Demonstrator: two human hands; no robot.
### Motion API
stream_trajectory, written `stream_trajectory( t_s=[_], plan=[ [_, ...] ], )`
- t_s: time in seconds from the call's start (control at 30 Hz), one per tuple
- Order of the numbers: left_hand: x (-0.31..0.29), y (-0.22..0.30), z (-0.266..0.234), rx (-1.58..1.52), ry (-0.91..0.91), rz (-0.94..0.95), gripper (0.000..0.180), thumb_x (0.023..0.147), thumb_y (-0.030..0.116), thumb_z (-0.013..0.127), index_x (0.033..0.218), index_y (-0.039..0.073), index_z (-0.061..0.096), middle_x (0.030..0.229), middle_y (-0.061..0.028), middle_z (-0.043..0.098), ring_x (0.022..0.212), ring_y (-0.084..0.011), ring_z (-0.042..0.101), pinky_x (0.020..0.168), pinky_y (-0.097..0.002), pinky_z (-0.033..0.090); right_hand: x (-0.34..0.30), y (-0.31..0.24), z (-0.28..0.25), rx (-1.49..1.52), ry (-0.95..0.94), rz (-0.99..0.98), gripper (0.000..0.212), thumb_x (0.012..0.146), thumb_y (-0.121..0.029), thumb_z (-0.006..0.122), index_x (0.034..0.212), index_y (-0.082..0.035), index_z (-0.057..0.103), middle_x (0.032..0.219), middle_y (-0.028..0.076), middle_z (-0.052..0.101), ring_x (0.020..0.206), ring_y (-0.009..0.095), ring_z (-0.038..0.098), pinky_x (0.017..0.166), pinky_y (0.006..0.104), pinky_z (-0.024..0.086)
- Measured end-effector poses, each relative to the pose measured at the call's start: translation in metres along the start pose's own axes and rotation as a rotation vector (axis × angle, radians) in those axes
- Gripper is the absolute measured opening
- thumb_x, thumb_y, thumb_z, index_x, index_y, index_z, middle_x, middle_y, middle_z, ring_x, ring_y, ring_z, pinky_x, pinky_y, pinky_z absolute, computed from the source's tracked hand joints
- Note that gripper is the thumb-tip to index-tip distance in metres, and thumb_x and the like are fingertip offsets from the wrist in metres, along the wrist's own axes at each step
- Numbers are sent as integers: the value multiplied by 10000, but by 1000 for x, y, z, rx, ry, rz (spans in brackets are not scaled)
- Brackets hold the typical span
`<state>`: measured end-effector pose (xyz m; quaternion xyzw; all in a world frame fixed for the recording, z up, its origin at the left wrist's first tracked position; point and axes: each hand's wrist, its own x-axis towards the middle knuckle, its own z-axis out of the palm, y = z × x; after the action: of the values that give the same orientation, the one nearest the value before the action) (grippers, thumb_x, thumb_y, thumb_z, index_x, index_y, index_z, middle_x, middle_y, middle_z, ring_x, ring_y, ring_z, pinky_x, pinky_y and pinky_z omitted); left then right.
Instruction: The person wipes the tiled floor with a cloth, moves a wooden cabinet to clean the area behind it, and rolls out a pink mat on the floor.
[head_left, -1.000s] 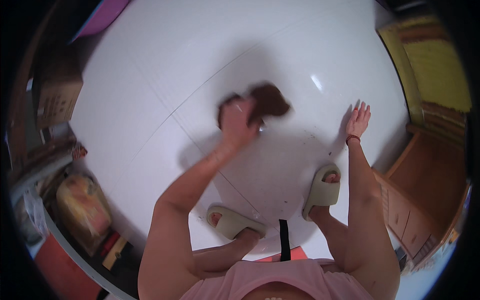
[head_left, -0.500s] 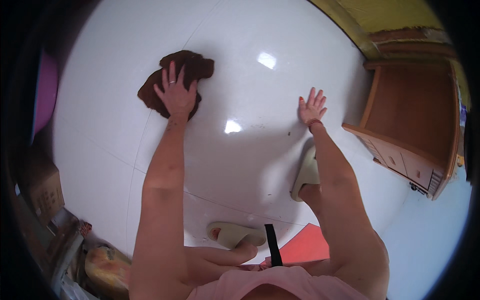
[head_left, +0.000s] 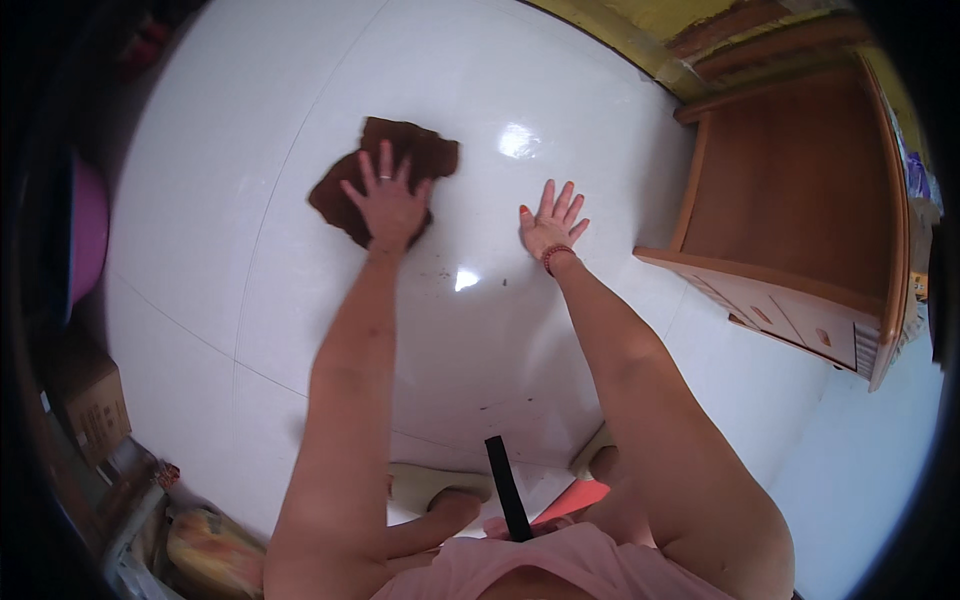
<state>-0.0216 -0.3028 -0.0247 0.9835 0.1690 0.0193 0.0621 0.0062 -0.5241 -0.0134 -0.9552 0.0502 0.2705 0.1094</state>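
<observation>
At 11 o'clock the brown cloth (head_left: 427, 152) lies rumpled on the floor (head_left: 225, 200) under the spread left hand (head_left: 393, 210); the right hand (head_left: 550, 228), also splayed, is at 1 o'clock. It looks soft, light, probably best gripped by a fold.

From my end of the link, I read this as a room in a home, though I can't tell which one. I see a glossy, pale tiled floor (head_left: 190, 240) and pale slip-on slippers (head_left: 430, 486) being worn on it. A brown wooden cabinet (head_left: 790, 190) with small drawer fronts (head_left: 785, 322) sits to my right, beside a yellow surface (head_left: 635, 28). Along my left I make out a purple tub (head_left: 91, 230) and a cardboard box (head_left: 92, 405).
</observation>
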Motion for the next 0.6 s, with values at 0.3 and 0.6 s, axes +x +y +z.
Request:
stream_trajectory(
  t_s=[0.3,0.6],
  plan=[
    [-144,168,-2,-295,-230,287,474,680,357,616,1102,158,533,1383,-9,199,1271,-284,139,949,-613,100,-5,112,-56,310,-223,-650,645,676,65,406,1290,-55,251,1317,194,261,1231,314,239,1020,321,215],
    [-252,153,-44,-619,-348,609,467,565,76,584,1024,149,537,1142,-70,473,997,-266,452,828,-414,347,-56,247,-73,-71,-65,-765,542,731,-105,550,1232,-43,351,1292,167,310,1201,327,277,1006,400,220]
  ],
)
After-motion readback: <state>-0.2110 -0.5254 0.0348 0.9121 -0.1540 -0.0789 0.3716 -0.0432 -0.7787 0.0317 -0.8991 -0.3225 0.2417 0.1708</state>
